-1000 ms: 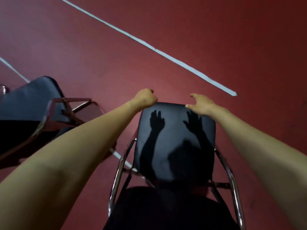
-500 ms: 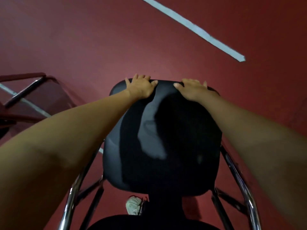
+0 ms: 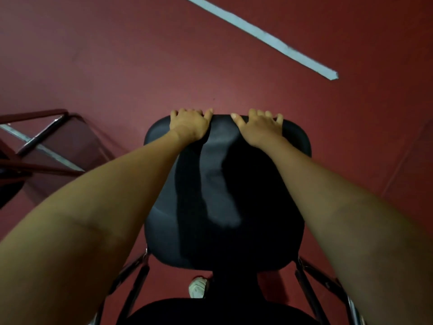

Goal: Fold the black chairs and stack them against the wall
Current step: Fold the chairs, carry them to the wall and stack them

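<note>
A black padded chair seat point(image 3: 225, 207) on a chrome frame point(image 3: 131, 277) fills the middle of the view, tilted up toward me. My left hand point(image 3: 188, 124) grips its far edge on the left, fingers curled over the rim. My right hand point(image 3: 260, 127) grips the same far edge on the right, fingers wrapped over it. The black backrest point(image 3: 210, 311) shows at the bottom edge. The fingertips are hidden behind the seat's rim.
Another chair's metal frame point(image 3: 42, 134) stands on the red floor at the left. A pale blue tape line point(image 3: 264, 39) crosses the floor at the upper right. A white shoe point(image 3: 198, 287) shows below the seat.
Both hands went from hovering above the seat edge to gripping it. The seat has swung up toward me and now looks larger; the neighbouring chair has slid left in view.
</note>
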Action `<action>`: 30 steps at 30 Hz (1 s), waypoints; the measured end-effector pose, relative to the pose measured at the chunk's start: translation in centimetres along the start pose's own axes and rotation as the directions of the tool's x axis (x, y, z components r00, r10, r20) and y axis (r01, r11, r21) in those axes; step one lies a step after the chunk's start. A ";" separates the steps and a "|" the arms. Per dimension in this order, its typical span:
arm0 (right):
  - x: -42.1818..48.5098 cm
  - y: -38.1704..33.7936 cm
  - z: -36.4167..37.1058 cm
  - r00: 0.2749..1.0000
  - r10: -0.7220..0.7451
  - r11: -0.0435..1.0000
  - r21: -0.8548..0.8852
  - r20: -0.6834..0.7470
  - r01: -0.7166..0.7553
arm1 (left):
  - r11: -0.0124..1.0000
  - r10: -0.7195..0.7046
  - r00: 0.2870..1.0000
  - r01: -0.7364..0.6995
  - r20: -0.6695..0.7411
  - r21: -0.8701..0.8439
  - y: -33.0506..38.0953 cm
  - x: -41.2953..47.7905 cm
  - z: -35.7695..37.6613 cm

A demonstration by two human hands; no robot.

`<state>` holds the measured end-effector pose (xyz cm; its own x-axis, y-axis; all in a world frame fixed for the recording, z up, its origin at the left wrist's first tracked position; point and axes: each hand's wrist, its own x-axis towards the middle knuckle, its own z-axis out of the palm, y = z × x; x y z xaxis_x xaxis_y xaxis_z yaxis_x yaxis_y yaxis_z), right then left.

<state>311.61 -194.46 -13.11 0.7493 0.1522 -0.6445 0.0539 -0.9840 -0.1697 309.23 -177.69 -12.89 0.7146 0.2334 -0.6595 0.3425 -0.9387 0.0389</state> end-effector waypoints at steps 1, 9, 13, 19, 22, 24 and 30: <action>-1.3 -0.1 -0.3 1.000 -0.001 1.000 0.006 -0.001 0.001 | 1.000 0.003 1.000 -0.003 -0.009 -0.004 -0.1 -1.3 -0.2; -13.4 -0.6 -1.5 0.999 0.009 1.000 0.007 -0.046 -0.008 | 0.999 0.018 0.997 -0.022 -0.071 -0.049 -1.0 -13.8 -1.6; -21.8 -0.1 -1.1 0.993 -0.030 1.000 0.004 -0.113 0.030 | 0.996 0.034 0.993 -0.043 -0.113 -0.084 -1.9 -22.2 -1.6; -33.1 0.3 0.1 0.997 -0.050 0.999 0.006 -0.067 0.050 | 0.990 0.076 0.983 -0.093 -0.166 -0.102 -3.5 -33.9 0.2; -37.8 0.5 0.2 0.998 -0.057 0.998 -0.004 -0.013 0.057 | 0.990 0.079 0.983 -0.096 -0.165 -0.102 -4.0 -38.7 1.0; -40.3 0.5 0.5 0.998 -0.065 0.998 -0.006 0.007 0.065 | 0.989 0.087 0.983 -0.105 -0.159 -0.105 -4.4 -41.2 1.5; -45.6 0.8 0.9 0.992 -0.119 0.990 -0.074 0.049 0.123 | 0.985 0.035 0.992 -0.054 -0.119 -0.164 -4.9 -47.2 3.3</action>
<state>276.90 -202.09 15.45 0.7044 0.2730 -0.6552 0.1940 -0.9620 -0.1922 271.82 -184.92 15.61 0.7936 0.2288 -0.5638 0.3984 -0.8957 0.1973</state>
